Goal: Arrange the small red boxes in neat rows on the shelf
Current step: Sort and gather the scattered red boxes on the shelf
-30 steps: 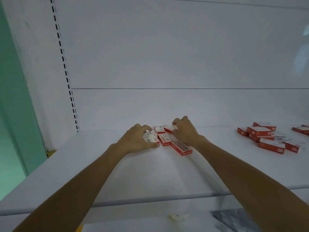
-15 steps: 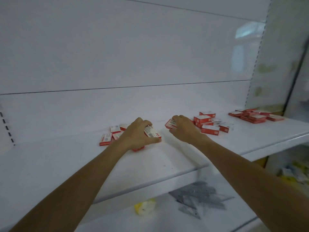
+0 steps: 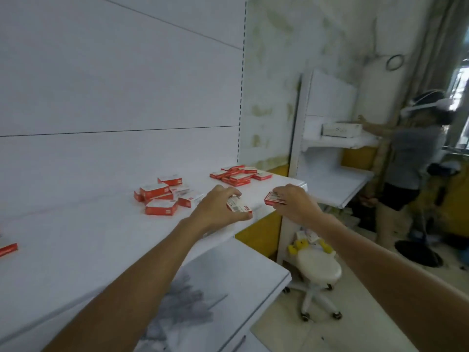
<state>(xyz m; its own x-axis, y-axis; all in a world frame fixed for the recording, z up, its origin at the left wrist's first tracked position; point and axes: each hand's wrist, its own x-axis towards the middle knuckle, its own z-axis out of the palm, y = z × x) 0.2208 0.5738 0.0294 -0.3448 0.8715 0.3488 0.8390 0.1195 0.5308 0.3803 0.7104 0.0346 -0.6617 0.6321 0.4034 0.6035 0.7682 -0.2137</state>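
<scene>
White shelf (image 3: 76, 232) across the left and centre of the frame, stained wall and a stool (image 3: 318, 269) lower right. Left hand (image 3: 215, 209) at centre, closed around a small red box (image 3: 238, 205); right hand (image 3: 294, 201) just right of it, pinching a second box (image 3: 272, 198) near the shelf's end. Loose pile (image 3: 162, 196) left of centre, another heap (image 3: 239, 174) behind toward the corner. Probably best to set both down flat, edges squared against each other, long sides parallel to the shelf front, then pull the piles into line.
</scene>
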